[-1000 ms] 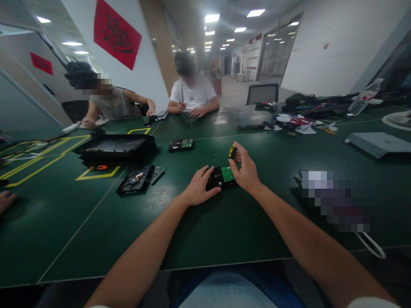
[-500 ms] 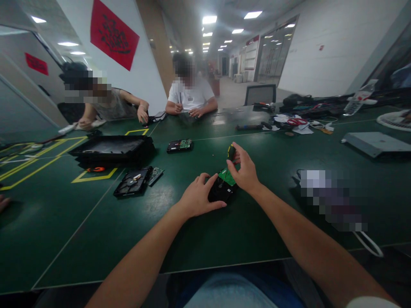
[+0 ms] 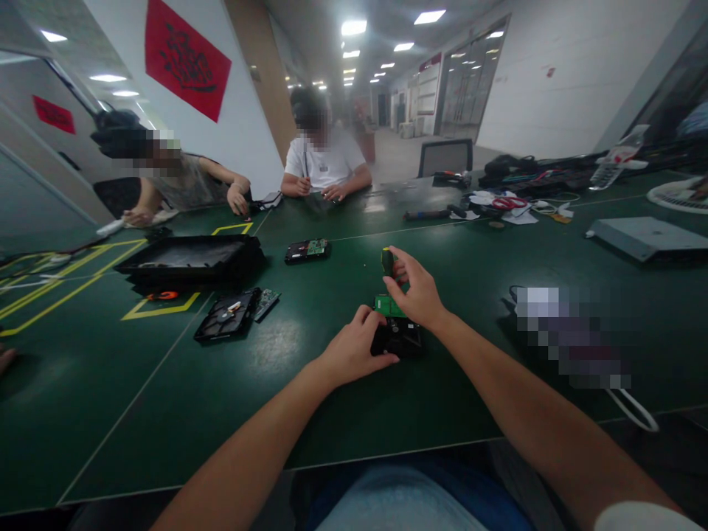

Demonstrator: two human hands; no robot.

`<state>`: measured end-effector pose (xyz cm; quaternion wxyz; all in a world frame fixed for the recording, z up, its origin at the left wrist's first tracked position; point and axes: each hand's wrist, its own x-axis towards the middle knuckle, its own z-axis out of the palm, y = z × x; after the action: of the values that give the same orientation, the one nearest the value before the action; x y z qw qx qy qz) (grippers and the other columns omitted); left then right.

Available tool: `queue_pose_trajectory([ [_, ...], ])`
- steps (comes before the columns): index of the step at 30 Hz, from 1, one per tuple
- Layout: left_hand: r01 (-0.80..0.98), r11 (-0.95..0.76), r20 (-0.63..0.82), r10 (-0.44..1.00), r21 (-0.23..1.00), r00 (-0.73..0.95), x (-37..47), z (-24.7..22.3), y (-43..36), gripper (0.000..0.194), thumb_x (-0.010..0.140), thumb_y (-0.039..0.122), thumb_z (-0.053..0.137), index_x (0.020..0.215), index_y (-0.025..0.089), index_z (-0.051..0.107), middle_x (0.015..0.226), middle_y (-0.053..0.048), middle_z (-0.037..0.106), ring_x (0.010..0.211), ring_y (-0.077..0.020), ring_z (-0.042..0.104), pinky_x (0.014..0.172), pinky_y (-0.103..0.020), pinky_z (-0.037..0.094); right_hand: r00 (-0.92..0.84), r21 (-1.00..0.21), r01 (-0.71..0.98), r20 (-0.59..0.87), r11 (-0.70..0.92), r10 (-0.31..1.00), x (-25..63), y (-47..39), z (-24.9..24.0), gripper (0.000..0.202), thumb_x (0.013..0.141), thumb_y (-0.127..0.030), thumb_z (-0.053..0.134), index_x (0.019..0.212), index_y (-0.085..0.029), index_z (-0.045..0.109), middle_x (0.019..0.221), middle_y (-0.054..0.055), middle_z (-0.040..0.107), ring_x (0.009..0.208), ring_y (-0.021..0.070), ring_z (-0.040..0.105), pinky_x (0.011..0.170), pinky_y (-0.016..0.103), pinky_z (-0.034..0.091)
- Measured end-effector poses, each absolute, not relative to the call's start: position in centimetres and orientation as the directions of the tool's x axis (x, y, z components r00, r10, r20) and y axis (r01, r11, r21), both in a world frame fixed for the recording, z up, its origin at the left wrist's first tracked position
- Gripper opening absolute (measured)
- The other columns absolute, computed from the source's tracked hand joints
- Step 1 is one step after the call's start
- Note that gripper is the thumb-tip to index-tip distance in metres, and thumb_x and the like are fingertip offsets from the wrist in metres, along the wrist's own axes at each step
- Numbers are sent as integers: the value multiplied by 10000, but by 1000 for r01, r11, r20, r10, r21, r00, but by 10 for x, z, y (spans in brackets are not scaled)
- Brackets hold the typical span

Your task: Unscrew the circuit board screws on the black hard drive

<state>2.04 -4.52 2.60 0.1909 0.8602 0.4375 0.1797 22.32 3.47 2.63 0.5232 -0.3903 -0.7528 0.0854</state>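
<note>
A black hard drive [image 3: 401,338] with a green circuit board [image 3: 388,305] on its far side lies on the green table in front of me. My left hand [image 3: 362,345] grips its left end, thumb along the near edge and fingers over the top. Above the board, my right hand [image 3: 414,286] is closed around a screwdriver [image 3: 387,262] with a dark handle and yellow markings. The handle stands roughly upright; its tip is hidden by my hand.
Left of me lie an opened hard drive [image 3: 228,316] and a loose circuit board [image 3: 266,304]. Black trays [image 3: 188,258] are stacked beyond them. Another drive [image 3: 307,251] is ahead. On the right are a grey metal box [image 3: 650,237] and a blurred-out pouch [image 3: 575,339]. Two people sit across.
The hard drive has turned so its long side lies more nearly level across my view. My right hand and the screwdriver have shifted slightly left, and my left hand slightly right.
</note>
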Motion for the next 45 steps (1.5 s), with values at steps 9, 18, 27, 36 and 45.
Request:
queue_pose_trajectory([
  [9,693,-455,204,886,560,416,58,12,-54,373,873,394,771,1065,223,500,1153,-63,528,827,-200,649,728,-369,582,-129,-549,484,726,682,676,221,35,26,603,953,-294,644,1523,-317,449,1228,91,692,962,245,703,873,464,638],
  [18,551,-649,336,752,525,567,-1,13,-13,862,733,604,886,1418,234,515,1398,-134,481,1310,-341,543,1141,-517,487,-104,-530,512,743,676,661,223,36,24,607,961,-293,635,1533,-304,432,1189,94,689,952,252,699,859,471,644],
  [27,593,-675,295,732,439,614,-8,-8,20,975,757,697,823,1567,289,465,1607,-177,408,1482,-408,418,1212,-590,375,-104,-525,514,747,679,657,221,34,26,599,960,-286,632,1524,-317,433,1180,90,685,932,246,699,839,466,653],
  [36,605,-702,312,711,376,630,-6,-7,22,868,762,744,787,1464,271,596,1407,-155,578,1343,-362,519,1151,-532,426,-106,-525,506,750,685,653,219,33,23,613,953,-262,629,1530,-311,426,1189,94,681,956,253,695,869,476,648],
  [45,782,-550,311,828,293,467,9,-2,2,620,875,691,710,1333,276,655,1181,-102,642,1155,-330,577,1047,-518,451,-129,-525,493,744,693,656,221,32,25,611,972,-300,621,1546,-316,410,1192,91,680,953,251,692,883,483,641],
])
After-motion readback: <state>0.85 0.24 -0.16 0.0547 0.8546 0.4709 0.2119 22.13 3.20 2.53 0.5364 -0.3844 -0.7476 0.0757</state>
